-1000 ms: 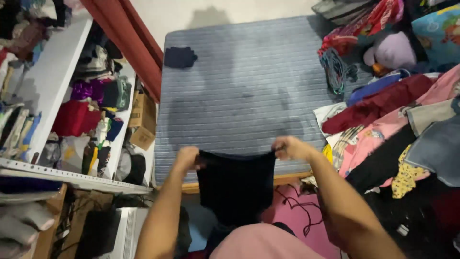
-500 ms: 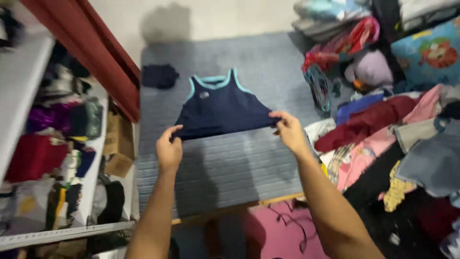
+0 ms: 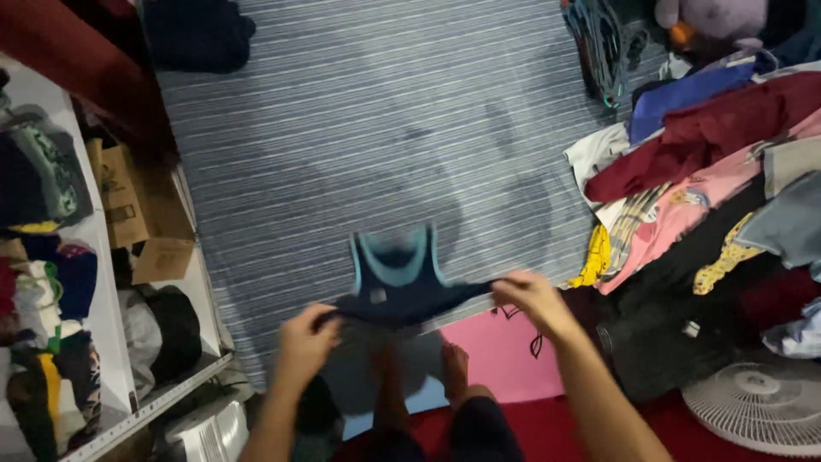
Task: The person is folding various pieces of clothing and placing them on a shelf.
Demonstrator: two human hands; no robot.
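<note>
I hold a dark navy sleeveless top [image 3: 396, 287] with light blue trim at the neck and armholes, near the front edge of a grey striped mattress [image 3: 359, 128]. My left hand [image 3: 306, 342] grips its left lower corner and my right hand [image 3: 530, 298] grips its right corner. The garment hangs stretched between them, its straps pointing away from me over the mattress. My bare feet [image 3: 453, 368] show below it on the floor.
A folded dark garment [image 3: 198, 32] lies at the mattress's far left. A heap of mixed clothes [image 3: 701, 188] covers the right side. Shelves stuffed with clothes [image 3: 43, 257] and cardboard boxes [image 3: 137, 214] stand on the left. A white fan [image 3: 757, 406] sits at bottom right.
The top went from hanging in front of me to spread out over the mattress, then was drawn back toward the near edge. The camera has tilted further down.
</note>
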